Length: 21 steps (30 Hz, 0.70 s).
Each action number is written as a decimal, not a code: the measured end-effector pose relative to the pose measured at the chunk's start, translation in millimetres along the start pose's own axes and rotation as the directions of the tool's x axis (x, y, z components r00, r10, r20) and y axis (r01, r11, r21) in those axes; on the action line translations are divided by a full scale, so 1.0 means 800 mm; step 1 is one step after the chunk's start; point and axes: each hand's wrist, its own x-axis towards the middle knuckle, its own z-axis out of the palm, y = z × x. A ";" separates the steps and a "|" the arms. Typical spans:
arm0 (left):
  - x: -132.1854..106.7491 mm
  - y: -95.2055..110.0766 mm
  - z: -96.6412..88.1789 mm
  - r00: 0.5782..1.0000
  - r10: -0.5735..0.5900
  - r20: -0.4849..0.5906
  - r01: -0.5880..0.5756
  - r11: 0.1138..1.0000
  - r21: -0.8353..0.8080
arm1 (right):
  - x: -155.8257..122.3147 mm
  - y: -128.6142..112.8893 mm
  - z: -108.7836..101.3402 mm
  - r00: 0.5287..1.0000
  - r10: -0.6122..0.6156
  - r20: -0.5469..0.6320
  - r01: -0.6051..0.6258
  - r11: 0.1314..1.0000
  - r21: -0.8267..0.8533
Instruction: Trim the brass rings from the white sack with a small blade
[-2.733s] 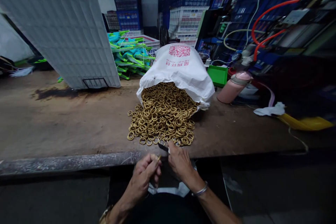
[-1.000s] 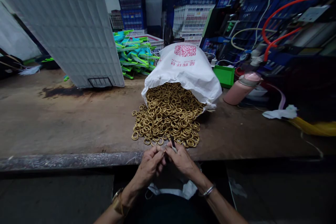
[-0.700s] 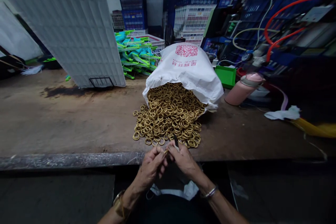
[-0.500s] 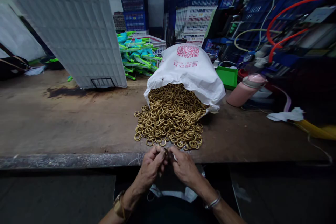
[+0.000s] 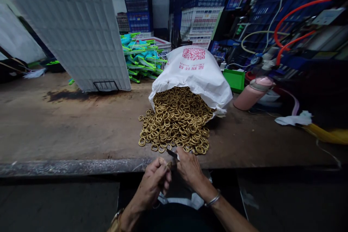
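Note:
Between the thumb and forefinger of my left hand (image 5: 156, 179) is a gold ring (image 5: 169, 165), mostly covered by the fingers. My right hand (image 5: 190, 168) is closed around a small knife (image 5: 171, 153); its dark blade points left, and the handle is largely hidden in the fist. Just beyond both hands, a heap of gold rings (image 5: 176, 127) spills from the mouth of a white sack (image 5: 195, 72) that lies on the wooden table (image 5: 81, 127).
A tall white ribbed panel (image 5: 81, 25) stands on the left. Behind it lie green and blue plastic parts (image 5: 144, 56). Right of the sack are a green tray (image 5: 234, 80) and a pink bottle (image 5: 252, 94). Stacked crates (image 5: 201, 20) rise at the back.
My hands have moved apart. The right one has gone slightly up and forward with the knife, whose blade now shows; the left one has drawn slightly back with the ring.

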 end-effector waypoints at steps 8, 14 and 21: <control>0.005 0.006 -0.012 0.998 -0.047 -0.042 0.040 0.988 -0.149 | 0.024 -0.024 0.019 0.992 0.054 -0.117 -0.065 0.994 -0.092; 0.008 0.012 -0.016 0.995 -0.090 -0.044 0.074 0.957 -0.282 | 0.031 -0.026 0.018 0.991 0.098 -0.087 -0.108 0.987 -0.119; 0.017 0.003 -0.026 0.987 -0.142 -0.081 0.094 0.899 -0.427 | 0.032 -0.019 0.015 0.996 0.077 -0.050 -0.081 0.993 -0.080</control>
